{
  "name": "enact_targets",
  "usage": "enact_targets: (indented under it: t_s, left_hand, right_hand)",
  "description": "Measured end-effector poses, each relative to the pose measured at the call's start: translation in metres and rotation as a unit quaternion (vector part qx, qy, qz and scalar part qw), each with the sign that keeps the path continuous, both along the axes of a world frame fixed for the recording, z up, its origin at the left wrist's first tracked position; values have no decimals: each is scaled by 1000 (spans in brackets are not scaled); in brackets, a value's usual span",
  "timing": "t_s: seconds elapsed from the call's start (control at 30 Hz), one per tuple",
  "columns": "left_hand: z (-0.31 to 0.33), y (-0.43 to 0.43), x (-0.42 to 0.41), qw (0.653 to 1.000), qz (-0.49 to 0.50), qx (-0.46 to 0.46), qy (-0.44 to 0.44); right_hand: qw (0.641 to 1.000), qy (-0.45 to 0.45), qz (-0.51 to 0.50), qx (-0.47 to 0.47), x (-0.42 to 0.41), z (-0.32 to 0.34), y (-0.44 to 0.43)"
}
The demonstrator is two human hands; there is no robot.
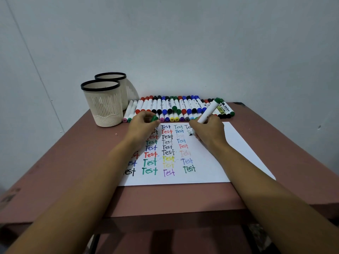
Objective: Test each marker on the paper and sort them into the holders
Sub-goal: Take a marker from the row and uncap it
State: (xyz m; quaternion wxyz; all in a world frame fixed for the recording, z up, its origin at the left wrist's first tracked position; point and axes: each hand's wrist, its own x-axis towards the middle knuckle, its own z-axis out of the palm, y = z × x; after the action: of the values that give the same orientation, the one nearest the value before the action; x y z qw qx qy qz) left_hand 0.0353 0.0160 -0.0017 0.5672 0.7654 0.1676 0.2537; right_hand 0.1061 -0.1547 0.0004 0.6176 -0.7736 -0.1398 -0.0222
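Plain pale wall [183, 43] behind, pinkish counter [73, 153] pushed right up against it. Paper [234, 153] sits mid-counter, with its near edge just short of the counter's front edge. Its far edge nearly touches the markers [176, 107], which lie side by side in a long row along the back by the wall. Two holders [104, 107] stand upright at the back left, one right behind the other, and the nearer one is just beside the row's left end.

Left hand [141, 127] rests at the paper's top left and pinches a green cap [154, 118] between thumb and fingertips. Right hand [211, 131] is wrapped round a white marker [208, 111]. Its green end tilts up toward the wall and its tip is down on the paper, at the top of the fourth column of "Test" words.

Free space: the paper's right part is blank and a bare strip of counter runs along its right side. A wider bare patch lies to the left, between the holders and the front edge. Both forearms cross the front edge.
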Motion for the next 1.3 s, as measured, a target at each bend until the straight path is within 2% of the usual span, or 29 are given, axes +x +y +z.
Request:
enact_targets:
  t_s: [0.2, 0.47, 0.63, 0.87, 1.1, 1.3]
  left_hand:
    - [0, -1, 0, 1000, -5, -2, 4]
    - [1, -1, -1, 1000, -10, 6, 12]
    - [1, 0, -1, 1000, -11, 21, 12]
    - [2, -2, -2, 1000, -11, 22, 13]
    - [2, -2, -3, 999, -11, 27, 13]
    - [3, -3, -3, 1000, -7, 27, 11]
  right_hand:
    - [999, 23, 1, 28, 1, 0, -1]
    - [1000, 1, 13, 3, -6, 5, -2]
    - [998, 4, -29, 58, -5, 5, -3]
    - [1000, -11, -19, 4, -8, 6, -3]
    - [999, 16, -11, 29, -8, 6, -3]
    - [999, -12, -40, 8, -9, 7, -4]
